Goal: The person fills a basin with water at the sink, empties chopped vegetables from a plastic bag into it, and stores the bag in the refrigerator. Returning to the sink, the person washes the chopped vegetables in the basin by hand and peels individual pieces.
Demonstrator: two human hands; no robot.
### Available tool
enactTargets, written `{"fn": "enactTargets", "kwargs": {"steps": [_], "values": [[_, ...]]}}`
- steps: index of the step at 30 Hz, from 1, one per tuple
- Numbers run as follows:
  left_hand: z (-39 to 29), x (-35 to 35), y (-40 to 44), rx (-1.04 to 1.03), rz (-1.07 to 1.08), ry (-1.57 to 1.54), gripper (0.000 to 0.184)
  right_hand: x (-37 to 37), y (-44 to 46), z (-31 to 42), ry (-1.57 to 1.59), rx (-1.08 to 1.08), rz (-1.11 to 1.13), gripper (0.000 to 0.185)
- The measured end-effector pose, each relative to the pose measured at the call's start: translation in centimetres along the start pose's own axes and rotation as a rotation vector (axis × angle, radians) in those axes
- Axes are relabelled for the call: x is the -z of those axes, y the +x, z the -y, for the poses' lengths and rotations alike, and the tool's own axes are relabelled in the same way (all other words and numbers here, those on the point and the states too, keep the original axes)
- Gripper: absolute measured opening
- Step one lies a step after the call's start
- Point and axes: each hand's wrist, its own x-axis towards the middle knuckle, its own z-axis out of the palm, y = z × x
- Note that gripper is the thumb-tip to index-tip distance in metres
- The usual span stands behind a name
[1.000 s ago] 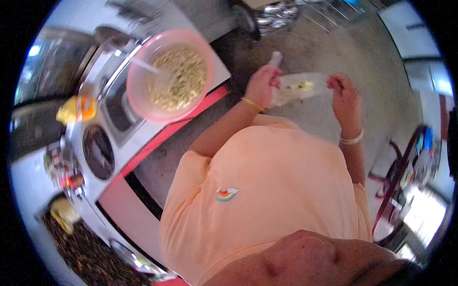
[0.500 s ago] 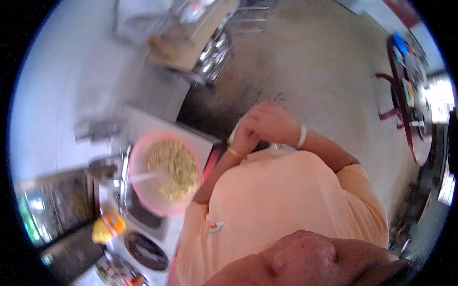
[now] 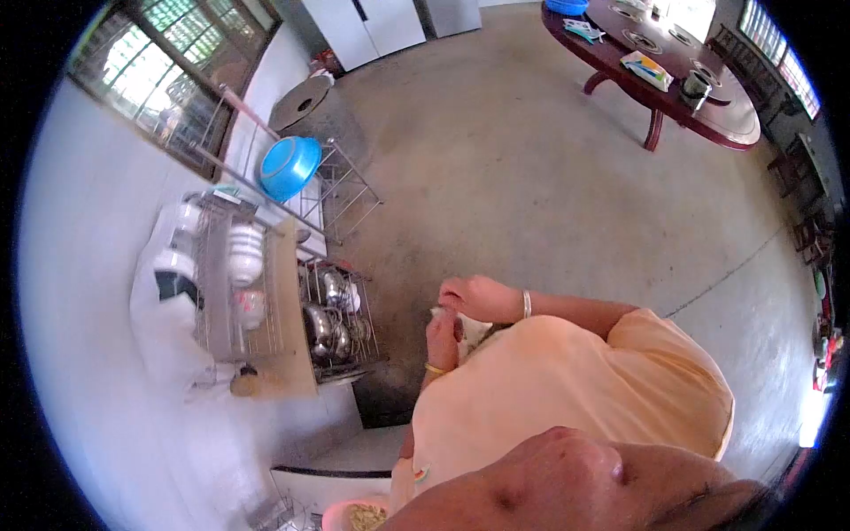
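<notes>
My left hand (image 3: 440, 342), with a yellow bangle at the wrist, is closed in front of my waist. My right hand (image 3: 481, 298), wearing a pale bangle, is closed too, its fingers against the left hand. Between them shows a whitish cloth-like thing (image 3: 474, 334), a small tip of it sticking out by the left fingers. Most of it is hidden by the hands and the peach shirt, so its exact kind is unclear.
Left stands a rack (image 3: 288, 305) with white bowls (image 3: 246, 255) and metal pots (image 3: 332, 334). A blue basin (image 3: 288, 168) rests on a metal stand. A dark red table (image 3: 611, 75) is far right. At the bottom edge, a pink basin (image 3: 335, 517) holds chopped pale pieces.
My view has swung away from the sink counter toward the rack and the room. The pink basin has slid to the bottom edge. Both hands stay together in front of my body.
</notes>
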Motion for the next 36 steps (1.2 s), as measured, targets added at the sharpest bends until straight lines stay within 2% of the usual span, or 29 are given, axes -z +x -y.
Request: {"fn": "enactTargets", "kwargs": {"steps": [2, 4, 6, 8, 9, 11, 12, 13, 14, 15, 17, 18, 19, 20, 21, 22, 23, 24, 25, 26, 28, 31, 32, 33, 34, 35, 36], "values": [[-1.7, -2.1, 5.8, 0.054, -0.137, -0.031, 0.036, 4.6, 1.8, -1.5, 0.088, -0.051, -0.096, 0.023], [-4.0, -4.3, 11.1, -0.048, -0.102, 0.191, 0.037, 9.3, 3.7, -3.5, 0.152, -0.088, -0.118, 0.023], [-8.1, -7.9, 16.3, 0.089, -0.266, -0.379, 0.039, 12.1, 6.3, -5.9, 0.279, -0.070, -0.178, 0.024], [-10.5, -9.1, 20.6, 0.139, -0.242, -0.521, 0.037, 13.9, 8.7, -8.7, 0.364, -0.038, -0.167, 0.025], [-10.4, -8.8, 22.7, 0.145, -0.282, -0.522, 0.037, 15.4, 9.5, -9.5, 0.261, -0.114, -0.188, 0.026], [-10.6, -8.3, 27.4, 0.066, 0.042, -0.347, 0.040, 18.0, 12.1, -11.4, 0.167, -0.184, -0.200, 0.028], [-11.0, -8.1, 29.9, 0.074, 0.027, -0.343, 0.040, 19.2, 13.5, -12.6, 0.105, -0.217, -0.268, 0.030], [-11.8, -8.2, 32.3, 0.042, 0.149, -0.156, 0.040, 20.3, 15.1, -13.5, 0.038, -0.253, -0.339, 0.033], [-12.6, -8.3, 34.6, 0.014, 0.273, 0.030, 0.040, 21.6, 17.4, -14.6, -0.188, 0.105, -0.529, 0.037], [-13.4, -8.4, 36.6, 0.021, 0.274, 0.030, 0.040, 23.0, 19.5, -15.1, -0.185, 0.098, -0.530, 0.037], [-15.6, -8.1, 41.8, 0.062, 0.349, 0.237, 0.041, 26.2, 24.4, -16.2, -0.304, 0.442, -0.496, 0.038], [-17.1, -7.9, 44.6, 0.048, 0.356, 0.358, 0.037, 27.6, 26.8, -17.5, -0.306, 0.436, -0.501, 0.038], [-17.9, -7.8, 47.3, 0.053, 0.368, 0.360, 0.037, 28.9, 29.0, -19.0, -0.241, 0.318, -0.453, 0.039], [-18.7, -7.7, 50.1, -0.306, 0.264, 0.685, 0.034, 29.9, 31.2, -20.3, -0.175, 0.201, -0.412, 0.040], [-19.8, -7.5, 53.2, -0.682, 0.150, 0.991, 0.032, 31.0, 33.4, -21.3, -0.178, 0.191, -0.436, 0.040], [-20.6, -7.0, 56.5, -0.669, 0.201, 0.925, 0.016, 32.3, 35.8, -22.0, 0.084, 0.136, -0.433, 0.035], [-21.5, -6.5, 59.8, -0.680, 0.230, 0.921, 0.016, 33.8, 38.3, -22.8, 0.340, 0.085, -0.426, 0.031], [-22.5, -6.4, 62.8, -0.795, 0.253, 0.864, 0.017, 35.6, 40.5, -23.3, 0.327, 0.077, -0.447, 0.031], [-23.2, -6.5, 65.8, -0.906, 0.267, 0.798, 0.017, 37.5, 42.6, -23.6, 0.525, -0.060, -0.386, 0.029], [-23.9, -6.5, 68.7, -0.907, 0.278, 0.781, 0.017, 39.3, 44.5, -23.9, 0.728, -0.203, -0.320, 0.028], [-25.5, -5.9, 73.1, -0.713, 0.537, 0.695, 0.029, 42.6, 48.3, -22.8, 0.692, -0.235, -0.273, 0.028], [-27.6, -5.5, 82.2, -0.784, 0.637, 0.699, 0.033, 46.8, 55.2, -26.6, 0.653, -0.234, -0.186, 0.028], [-28.4, -5.0, 85.2, -0.785, 0.642, 0.706, 0.033, 47.9, 57.7, -27.7, 0.819, -0.216, -0.274, 0.027], [-29.2, -4.5, 88.2, -0.805, 0.556, 0.717, 0.036, 49.1, 60.2, -28.8, 0.986, -0.196, -0.357, 0.025], [-29.7, -3.8, 90.9, -0.822, 0.467, 0.728, 0.040, 50.3, 62.4, -29.7, 0.991, -0.193, -0.353, 0.025], [-29.9, -3.0, 94.2, -0.815, 0.462, 0.733, 0.040, 52.0, 64.9, -30.9, 1.165, -0.105, -0.389, 0.021], [-30.2, -2.2, 97.5, -0.713, 0.478, 0.646, 0.038, 53.9, 67.4, -31.9, 1.336, -0.015, -0.420, 0.019]]}}
